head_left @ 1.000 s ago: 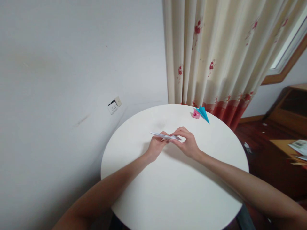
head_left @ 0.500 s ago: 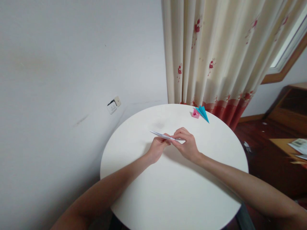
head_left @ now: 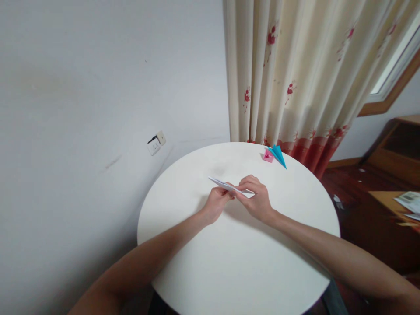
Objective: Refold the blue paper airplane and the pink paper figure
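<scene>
A narrow, folded piece of white paper [head_left: 226, 185] sits between both hands just above the middle of the round white counter [head_left: 236, 262], its pointed end sticking out to the left and slightly up. The left hand [head_left: 217, 202] pinches it from below near the middle, fingers closed on the fold. The right hand [head_left: 257, 199] is clamped on the other end, thumb and fingertips pressing the layers together. The two hands are almost touching, with the paper as the only thing between them.

By the look of it, the step in hand is sharpening or setting a crease along the long body of the fold. A next move would probably call for a firm pinch drawn along the edge while the other hand keeps the layers aligned, since thin stacked paper slips easily.

Room is generous. The counter is bare all around the hands, with a broad stretch toward the person and to both sides. Its curved rim lies well away from the paper. Near the far rim, well apart from the hands, lie a small pink paper piece [head_left: 267, 155] and a blue folded paper plane [head_left: 278, 155], touching or just beside each other. Behind them hangs a cream curtain [head_left: 295, 74] with red flowers; a plain wall [head_left: 98, 87] with a wall socket [head_left: 156, 142] stands to the left.
</scene>
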A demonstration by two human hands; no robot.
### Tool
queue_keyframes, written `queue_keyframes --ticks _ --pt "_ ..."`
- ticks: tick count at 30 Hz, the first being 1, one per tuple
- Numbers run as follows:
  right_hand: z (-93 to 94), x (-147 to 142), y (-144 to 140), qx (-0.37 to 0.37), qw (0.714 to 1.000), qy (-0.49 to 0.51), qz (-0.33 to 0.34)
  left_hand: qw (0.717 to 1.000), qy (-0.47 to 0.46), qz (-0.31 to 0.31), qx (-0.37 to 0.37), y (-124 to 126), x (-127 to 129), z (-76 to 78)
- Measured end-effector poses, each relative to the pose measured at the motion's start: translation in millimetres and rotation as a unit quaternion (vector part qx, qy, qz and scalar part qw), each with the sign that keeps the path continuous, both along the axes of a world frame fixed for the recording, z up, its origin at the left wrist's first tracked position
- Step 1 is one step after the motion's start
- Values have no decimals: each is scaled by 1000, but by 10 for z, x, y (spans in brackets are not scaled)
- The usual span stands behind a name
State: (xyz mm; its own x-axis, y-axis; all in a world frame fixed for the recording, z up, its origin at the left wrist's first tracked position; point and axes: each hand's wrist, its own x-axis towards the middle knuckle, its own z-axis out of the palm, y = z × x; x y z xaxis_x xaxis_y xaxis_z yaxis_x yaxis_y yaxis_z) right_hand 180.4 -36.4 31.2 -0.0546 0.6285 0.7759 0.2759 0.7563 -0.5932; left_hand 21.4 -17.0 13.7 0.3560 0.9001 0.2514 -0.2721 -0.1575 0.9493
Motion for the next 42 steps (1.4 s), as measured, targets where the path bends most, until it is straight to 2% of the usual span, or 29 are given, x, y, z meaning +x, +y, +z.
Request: queue_keyframes --ticks 3,6,8,10,13,16,19,23,27,36,40,42 --pt "-33 21 73 -57 998 38 14 996 24 69 55 5 -26 26" --pt "-103 23 177 -158 981 101 58 976 70 149 139 -25 -54 82" --pt "-154 3 223 -239 946 183 121 958 100 186 195 -65 -61 118" --pt "-192 -33 234 -308 896 254 192 942 123 210 233 -111 -57 144" --pt "-223 -95 204 -372 834 304 270 924 139 235 269 -167 -45 163" --pt "-241 -143 172 -402 799 336 297 912 140 254 291 -194 -44 173" --pt "-253 -167 166 -416 778 354 310 900 146 268 311 -201 -49 182" --pt "-258 -178 166 -408 771 369 322 884 164 289 329 -204 -43 187" --pt "-266 -183 162 -402 775 369 318 878 173 292 338 -206 -34 186" --pt "-316 -187 179 -401 786 355 310 837 202 296 413 -179 -73 158" --pt "-325 -190 180 -400 797 339 299 833 208 291 423 -189 -89 166" --pt "-320 -189 178 -396 807 329 290 839 206 283 418 -193 -97 181"
